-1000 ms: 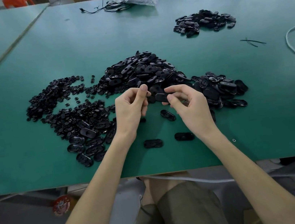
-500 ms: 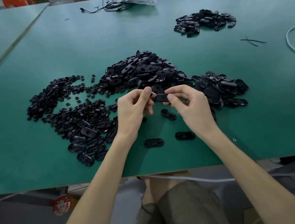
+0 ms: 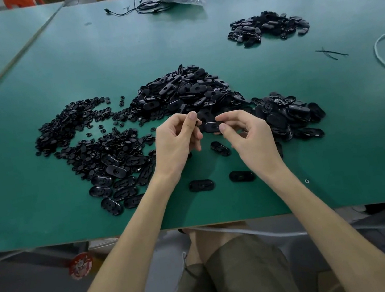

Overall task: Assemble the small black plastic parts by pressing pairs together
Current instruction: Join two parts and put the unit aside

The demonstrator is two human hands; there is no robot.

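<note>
right hand [image 3: 247, 135] is pinching an oval black part [image 3: 211, 126] between thumb and forefinger, just above the tabletop [image 3: 48, 215] | left hand [image 3: 176, 140] is curling its fingertips together just beside that part, whether it is holding anything I cannot tell | pile of black parts [image 3: 186, 92] is lying just behind both hands

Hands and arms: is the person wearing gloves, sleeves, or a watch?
No. The left hand and right hand have no gloves, rings or watch. The left forearm and right forearm are uncovered too, with no sleeve in view. The fingernails look short.
</note>
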